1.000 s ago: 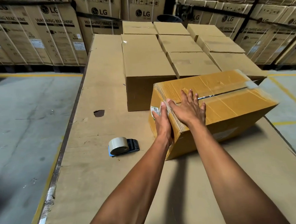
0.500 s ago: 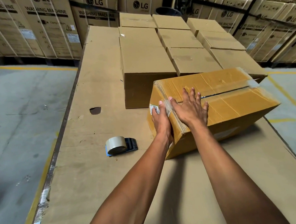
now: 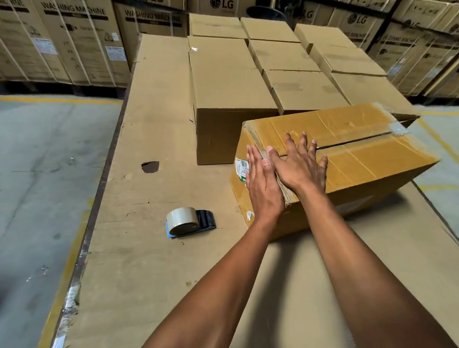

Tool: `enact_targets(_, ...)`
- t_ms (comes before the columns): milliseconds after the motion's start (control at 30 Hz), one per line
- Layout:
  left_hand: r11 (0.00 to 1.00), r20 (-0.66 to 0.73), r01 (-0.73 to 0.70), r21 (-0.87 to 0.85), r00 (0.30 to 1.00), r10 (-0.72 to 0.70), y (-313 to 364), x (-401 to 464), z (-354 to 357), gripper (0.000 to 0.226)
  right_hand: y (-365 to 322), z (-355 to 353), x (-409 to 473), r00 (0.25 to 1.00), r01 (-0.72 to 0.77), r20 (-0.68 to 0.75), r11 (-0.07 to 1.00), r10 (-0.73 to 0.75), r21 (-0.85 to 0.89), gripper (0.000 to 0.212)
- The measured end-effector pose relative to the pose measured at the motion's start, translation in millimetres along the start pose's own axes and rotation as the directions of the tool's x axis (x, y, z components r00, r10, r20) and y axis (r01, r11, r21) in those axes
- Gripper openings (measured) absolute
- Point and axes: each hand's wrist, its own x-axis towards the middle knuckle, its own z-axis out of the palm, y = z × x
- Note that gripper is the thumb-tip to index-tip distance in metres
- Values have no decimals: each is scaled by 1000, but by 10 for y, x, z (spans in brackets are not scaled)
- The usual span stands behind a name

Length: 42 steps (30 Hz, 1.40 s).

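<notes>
Yellow-brown, tape-wrapped cardboard carton (image 3: 355,154) lying askew on cardboard-covered worktop (image 3: 148,271), just in front of plain brown boxes (image 3: 226,81). Left hand (image 3: 264,190) flat against the near end face, fingers straight and pressed together; right hand (image 3: 300,167) flat on top across the flap seam, fingers spread. Beige tape roll in a blue-black dispenser (image 3: 188,221) nearby at left, untouched. Judged risks: apt to leave the end tape wrinkled or lifting at the frayed corner if pressed unevenly; apt to skid toward the right edge if pushed hard.
</notes>
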Motion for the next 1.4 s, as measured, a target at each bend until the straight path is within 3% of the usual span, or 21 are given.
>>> enact_targets(200, 983, 61, 126, 130, 989, -135, -275, -147, -71, 69, -2, 31, 22, 999, 34, -9, 999, -34, -6, 66)
enact_targets(300, 966, 88, 173, 193, 977, -193, -356, -169, -136, 72, -12, 10, -13, 989, 140, -66, 988, -135, 72, 60)
enact_targets(467, 989, 72, -66, 133, 996, 57, -55, -229, -125, 62, 34, -173, -227, 898, 439, -156, 799, -412, 411, 53)
enact_targets(567, 988, 75, -79, 134, 995, 69, -65, -230, -126, 61, 236, -211, -312, 825, 558, -34, 804, -564, 204, 61)
enact_targets(667, 982, 76, -93, 163, 994, 81, -102, -197, -146, 62, 361, -125, -281, 802, 593, 54, 804, -594, 32, 61)
enact_targets(1033, 963, 86, 45, 265, 994, -70, -44, -251, -163, 71, 253, -80, -355, 891, 455, 12, 891, -455, -15, 80)
enact_targets(1233, 909, 95, 243, 339, 952, -290, -3, -263, -206, 92, 256, -65, -399, 924, 381, 13, 922, -381, -73, 87)
enact_targets(1300, 933, 87, 176, 314, 973, -213, 30, -291, -205, 84, 264, -101, -420, 886, 461, 22, 879, -462, -117, 75)
enact_targets(1400, 963, 91, -63, 262, 995, 40, 11, -280, -210, 69, 279, -133, -415, 813, 582, 75, 807, -577, -97, 63)
